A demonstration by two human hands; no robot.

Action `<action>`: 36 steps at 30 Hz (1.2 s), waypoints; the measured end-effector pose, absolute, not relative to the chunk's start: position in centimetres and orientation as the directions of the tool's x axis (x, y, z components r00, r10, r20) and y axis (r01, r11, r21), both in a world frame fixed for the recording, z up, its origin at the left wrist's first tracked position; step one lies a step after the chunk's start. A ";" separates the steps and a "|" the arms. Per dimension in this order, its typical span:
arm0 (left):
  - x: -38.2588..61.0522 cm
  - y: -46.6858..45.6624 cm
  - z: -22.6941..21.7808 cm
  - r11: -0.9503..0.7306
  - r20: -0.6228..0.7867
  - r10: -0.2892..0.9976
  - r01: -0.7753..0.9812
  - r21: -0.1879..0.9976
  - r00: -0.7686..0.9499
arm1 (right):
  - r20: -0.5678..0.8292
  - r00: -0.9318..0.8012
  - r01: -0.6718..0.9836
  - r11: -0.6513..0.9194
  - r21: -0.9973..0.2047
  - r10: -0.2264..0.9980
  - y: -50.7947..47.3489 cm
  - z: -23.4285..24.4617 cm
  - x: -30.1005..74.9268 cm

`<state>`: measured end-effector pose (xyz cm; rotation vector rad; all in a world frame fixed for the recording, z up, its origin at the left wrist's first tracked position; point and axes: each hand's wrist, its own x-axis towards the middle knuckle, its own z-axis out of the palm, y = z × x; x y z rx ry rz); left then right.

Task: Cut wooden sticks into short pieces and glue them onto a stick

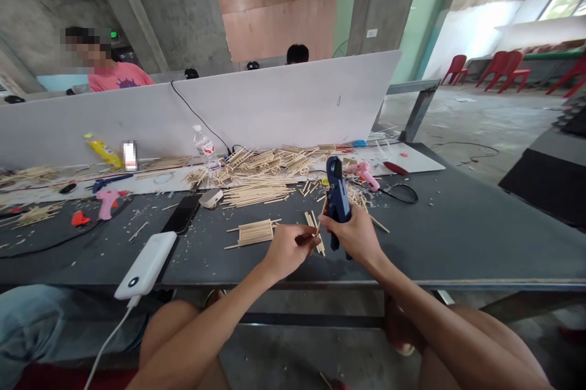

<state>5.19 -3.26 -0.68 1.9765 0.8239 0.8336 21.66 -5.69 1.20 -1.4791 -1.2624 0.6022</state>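
The left hand (289,249) reaches far-right, fingertips pinching a thin stick (319,226). The right hand (359,235), angled left, curls around a blue hand tool (337,191).

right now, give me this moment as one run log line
left hand: holds thin stick | right hand: grips dark blue hand tool | dark table: slatted stick panel left of hands, loose sticks beyond

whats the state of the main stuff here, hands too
left hand: pinching a thin stick
right hand: closed around blue hand tool
blue hand tool: jaw opening unclear
stick panel: lying flat
power bank: cable plugged in
black phone: screen dark
clear bottle: standing, capped
yellow bottle: tilted
pink glue guns: power unclear
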 end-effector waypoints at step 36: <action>-1.9 6.0 -1.1 -0.569 0.185 0.822 0.755 0.326 0.539 | 0.242 0.388 0.359 0.096 -0.929 0.889 -4.2 0.9 22.8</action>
